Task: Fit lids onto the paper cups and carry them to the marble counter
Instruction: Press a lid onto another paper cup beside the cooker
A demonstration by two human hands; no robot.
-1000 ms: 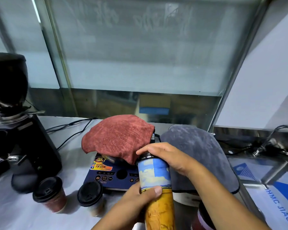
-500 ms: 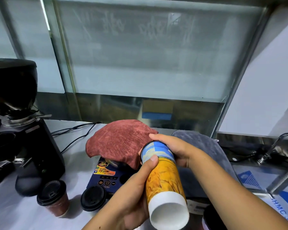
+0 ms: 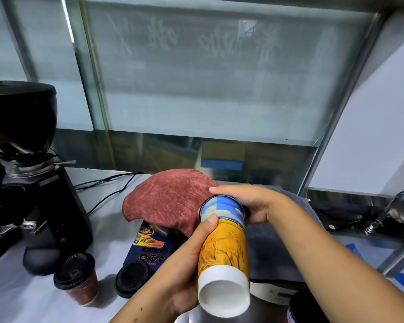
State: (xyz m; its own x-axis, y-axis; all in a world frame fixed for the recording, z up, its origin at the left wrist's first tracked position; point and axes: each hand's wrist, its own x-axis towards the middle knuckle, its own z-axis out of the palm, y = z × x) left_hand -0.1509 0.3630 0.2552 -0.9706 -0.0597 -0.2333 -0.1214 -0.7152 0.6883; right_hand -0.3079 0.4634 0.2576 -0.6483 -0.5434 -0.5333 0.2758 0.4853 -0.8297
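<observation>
I hold a tall paper cup (image 3: 223,248) printed in blue and orange, tipped so its white bottom faces me. My left hand (image 3: 184,271) grips the cup's side, thumb on the blue band. My right hand (image 3: 247,203) curls over the far top end, where a black lid edge barely shows. Two red paper cups with black lids stand on the counter at lower left: one (image 3: 76,279) near the grinder and another (image 3: 132,279) partly behind my left wrist.
A black coffee grinder (image 3: 30,187) fills the left side. A dark blue appliance (image 3: 149,247) with a control panel sits under a red cloth (image 3: 168,201). A grey cloth (image 3: 273,241) covers something on the right. Cables, a sink tap (image 3: 387,210) and a glass partition stand behind.
The cup has gone from upright to tipped with its bottom toward me, and I now hold it a little closer and higher. Both hands keep their grip.
</observation>
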